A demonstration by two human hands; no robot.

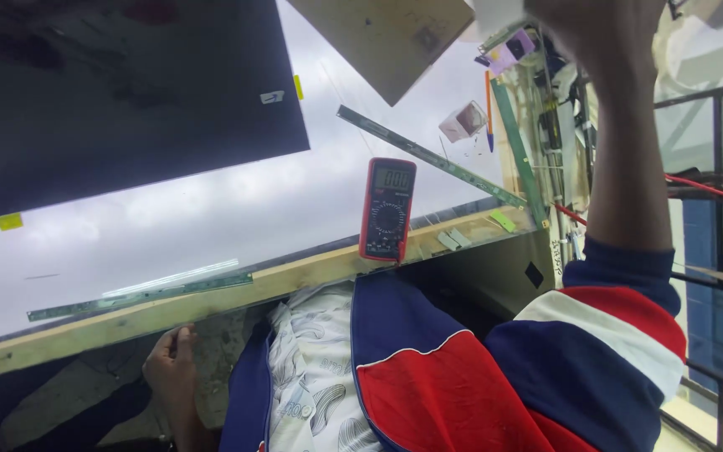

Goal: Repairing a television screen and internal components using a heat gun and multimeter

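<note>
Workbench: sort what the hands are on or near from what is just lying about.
In hand or nearby:
- right hand raised among the clutter at the far end
- left hand below the wooden edge

Lying about:
- red multimeter
- long green strip
- dark panel
- blue-and-orange pen

Multimeter (387,209) on table edge (211,297), dark panel (119,92) far left (circuit strip (428,156) behind).
</note>
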